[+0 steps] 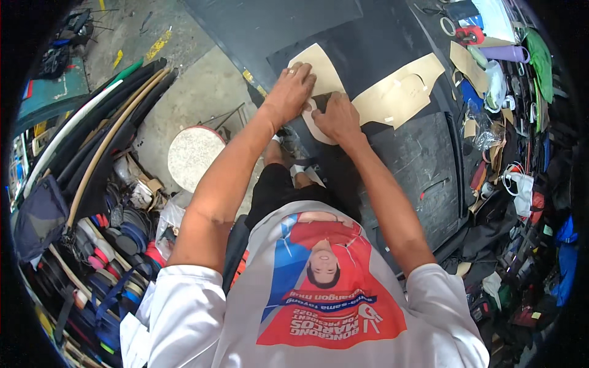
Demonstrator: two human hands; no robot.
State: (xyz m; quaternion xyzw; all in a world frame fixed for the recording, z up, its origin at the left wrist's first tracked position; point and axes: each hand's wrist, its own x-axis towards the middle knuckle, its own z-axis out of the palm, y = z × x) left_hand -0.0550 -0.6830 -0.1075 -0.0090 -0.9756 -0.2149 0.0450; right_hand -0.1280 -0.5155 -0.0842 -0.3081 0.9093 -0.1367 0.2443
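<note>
Left of the wide tan pattern, the curved tan piece lay lengthwise away from the wearer, under the left hand, fingers bunched, and the nearer right hand, fingers curled, any pinch unclear.

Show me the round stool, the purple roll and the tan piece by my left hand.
Round stool point(196, 158): head view, middle of its seat.
Purple roll point(504, 54): head view, middle of its side.
Tan piece point(325, 69): head view, its upper part.
</note>
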